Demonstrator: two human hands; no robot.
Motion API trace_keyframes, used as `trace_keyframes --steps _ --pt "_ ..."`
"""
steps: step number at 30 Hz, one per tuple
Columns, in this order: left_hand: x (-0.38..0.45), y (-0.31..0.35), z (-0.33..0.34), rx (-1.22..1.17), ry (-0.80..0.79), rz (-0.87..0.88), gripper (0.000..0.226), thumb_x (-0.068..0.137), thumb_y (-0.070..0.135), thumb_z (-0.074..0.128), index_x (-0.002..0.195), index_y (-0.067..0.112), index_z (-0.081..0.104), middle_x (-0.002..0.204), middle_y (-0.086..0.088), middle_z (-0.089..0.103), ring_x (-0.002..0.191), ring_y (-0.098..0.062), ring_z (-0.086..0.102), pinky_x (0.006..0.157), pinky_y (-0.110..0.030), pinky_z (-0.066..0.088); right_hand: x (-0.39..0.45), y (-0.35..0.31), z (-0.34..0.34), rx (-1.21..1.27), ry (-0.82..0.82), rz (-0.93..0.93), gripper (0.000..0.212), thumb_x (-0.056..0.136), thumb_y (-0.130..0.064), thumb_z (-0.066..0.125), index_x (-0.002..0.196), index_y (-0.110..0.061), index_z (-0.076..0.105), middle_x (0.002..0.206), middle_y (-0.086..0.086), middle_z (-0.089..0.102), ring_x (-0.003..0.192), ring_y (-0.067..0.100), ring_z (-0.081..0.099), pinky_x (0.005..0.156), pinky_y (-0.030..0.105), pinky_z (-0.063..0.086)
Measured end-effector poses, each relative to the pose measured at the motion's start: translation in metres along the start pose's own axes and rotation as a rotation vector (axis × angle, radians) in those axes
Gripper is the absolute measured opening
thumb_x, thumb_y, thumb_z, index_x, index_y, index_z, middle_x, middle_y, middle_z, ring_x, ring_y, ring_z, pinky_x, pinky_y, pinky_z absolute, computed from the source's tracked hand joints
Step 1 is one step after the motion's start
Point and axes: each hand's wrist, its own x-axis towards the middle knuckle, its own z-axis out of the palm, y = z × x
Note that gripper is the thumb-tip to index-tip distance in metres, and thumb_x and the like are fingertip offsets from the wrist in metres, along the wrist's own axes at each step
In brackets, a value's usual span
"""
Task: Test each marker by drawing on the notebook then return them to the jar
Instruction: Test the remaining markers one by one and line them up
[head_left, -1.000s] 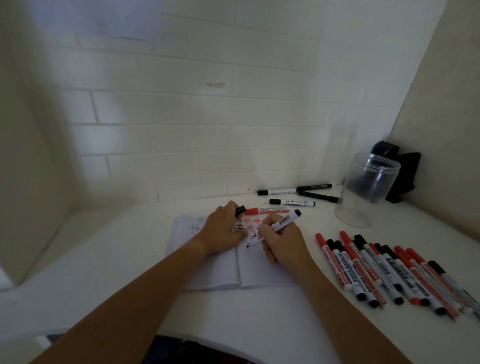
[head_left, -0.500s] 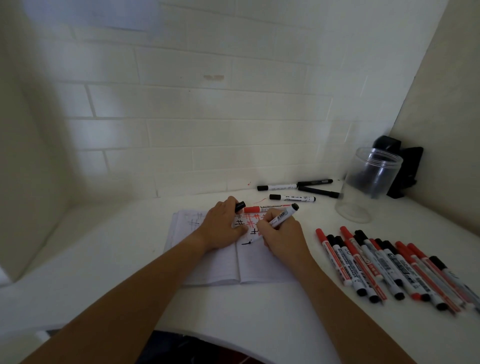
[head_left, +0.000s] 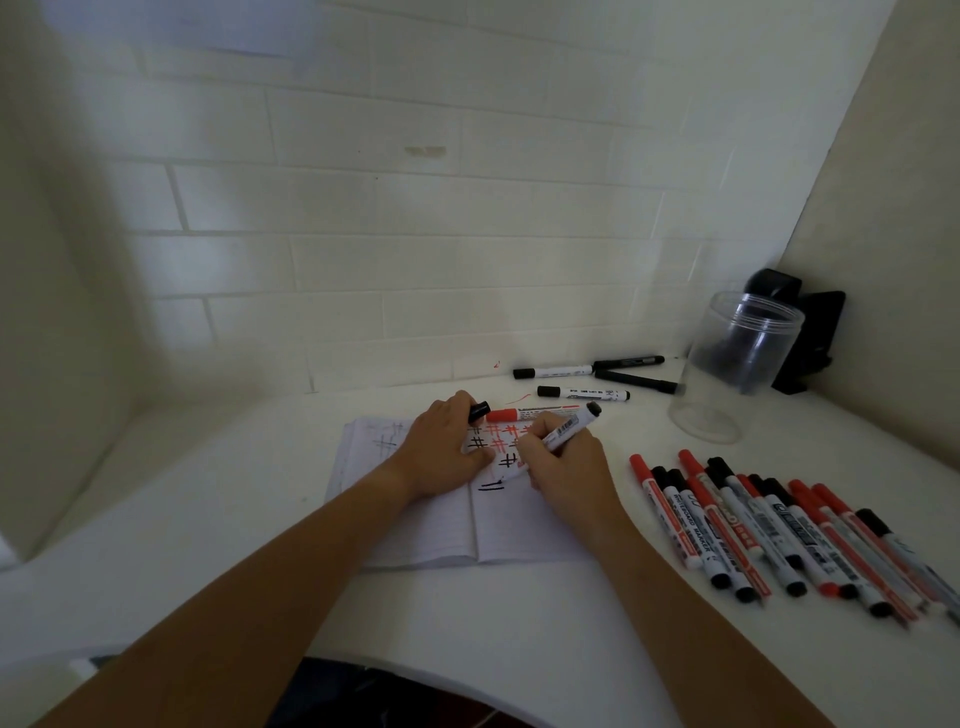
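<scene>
An open notebook (head_left: 415, 525) lies on the white table, its right page covered with red and black hash marks. My right hand (head_left: 563, 462) grips a black marker (head_left: 569, 427) with the tip on the page beside two fresh black strokes. My left hand (head_left: 441, 452) rests on the notebook and holds a black cap (head_left: 480, 410) between its fingers. A red marker (head_left: 530, 414) lies just beyond the notebook. A row of several red and black markers (head_left: 769, 535) lies to the right. The clear plastic jar (head_left: 732, 364) stands upright at the back right.
Three more black markers (head_left: 584, 392) lie by the back wall, left of the jar. A black object (head_left: 808, 338) stands in the corner behind the jar. Tiled wall at the back, side walls on the left and right. The table's curved front edge is near my body.
My right hand has drawn two short black strokes low on the right page and shifted slightly. The left hand has stayed on the notebook.
</scene>
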Motion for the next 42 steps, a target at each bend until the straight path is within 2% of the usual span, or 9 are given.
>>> trace_keyframes --steps 4,8,13,18,24,27,29,32,42 --pt "-0.001 0.001 0.001 0.008 0.025 0.028 0.04 0.084 0.044 0.064 0.103 0.018 0.041 0.102 -0.001 0.053 0.093 -0.021 0.047 0.078 -0.037 0.038 -0.002 -0.003 0.002 -0.01 -0.093 -0.023 0.016 0.092 -0.011 0.061 0.076 -0.011 0.059 0.06 0.008 0.065 0.052 0.01 0.057 0.05 0.022 0.044" --pt "0.001 0.001 0.001 0.032 0.032 0.038 0.036 0.088 0.036 0.069 0.101 0.019 0.04 0.098 0.002 0.049 0.09 -0.019 0.044 0.075 -0.034 0.033 -0.003 -0.003 -0.001 0.029 -0.113 -0.011 0.018 0.09 -0.008 0.058 0.074 -0.002 0.054 0.053 0.005 0.054 0.047 0.012 0.048 0.048 0.024 0.039" --pt "0.001 0.0 0.002 0.057 0.036 0.06 0.034 0.089 0.035 0.068 0.099 0.021 0.039 0.098 0.003 0.047 0.09 -0.018 0.044 0.076 -0.033 0.031 -0.001 -0.003 0.0 -0.005 -0.033 -0.009 0.016 0.092 -0.012 0.06 0.077 -0.01 0.06 0.054 -0.001 0.062 0.048 0.006 0.054 0.049 0.02 0.042" --pt "0.0 0.001 0.001 0.075 0.035 0.083 0.033 0.09 0.035 0.067 0.101 0.022 0.039 0.1 0.004 0.047 0.091 -0.018 0.042 0.078 -0.033 0.031 0.0 -0.003 -0.002 0.038 -0.085 0.003 0.021 0.09 -0.007 0.058 0.071 -0.001 0.051 0.053 0.002 0.051 0.044 0.008 0.046 0.046 0.02 0.037" --pt "0.0 0.002 0.0 0.095 0.024 0.087 0.029 0.092 0.037 0.064 0.102 0.026 0.039 0.101 0.006 0.044 0.092 -0.016 0.04 0.081 -0.034 0.035 0.001 0.0 -0.003 0.092 -0.037 0.009 0.023 0.094 -0.01 0.056 0.071 -0.011 0.054 0.054 0.0 0.052 0.047 0.01 0.047 0.048 0.024 0.038" --pt "0.0 0.002 0.001 0.076 0.034 0.101 0.025 0.089 0.043 0.053 0.103 0.023 0.047 0.107 0.006 0.046 0.098 -0.014 0.04 0.09 -0.038 0.039 0.006 0.001 -0.007 0.237 0.082 0.039 0.016 0.098 -0.016 0.059 0.082 -0.011 0.058 0.06 0.0 0.056 0.05 0.011 0.046 0.046 0.025 0.037" --pt "0.0 0.002 0.002 0.06 0.054 0.109 0.034 0.088 0.047 0.047 0.108 0.02 0.055 0.12 0.005 0.048 0.11 -0.013 0.038 0.096 -0.038 0.035 0.007 0.001 -0.009 0.347 0.113 0.074 0.013 0.098 -0.016 0.06 0.087 -0.011 0.058 0.063 0.002 0.056 0.047 0.012 0.044 0.042 0.024 0.035" --pt "-0.001 0.0 0.004 0.071 0.066 0.133 0.042 0.086 0.056 0.041 0.107 0.024 0.058 0.129 0.004 0.046 0.121 -0.014 0.034 0.098 -0.037 0.032 0.007 0.001 -0.011 0.353 0.076 0.081 0.013 0.098 -0.016 0.061 0.086 -0.012 0.059 0.067 0.005 0.059 0.046 0.015 0.044 0.042 0.024 0.034" --pt "-0.004 0.003 0.003 0.067 0.101 0.183 0.043 0.086 0.058 0.04 0.108 0.027 0.06 0.127 0.009 0.045 0.12 -0.013 0.035 0.096 -0.038 0.031 0.005 -0.004 -0.01 0.338 -0.029 0.043 0.009 0.098 -0.017 0.063 0.09 -0.014 0.062 0.071 0.014 0.061 0.049 0.018 0.046 0.043 0.024 0.034"
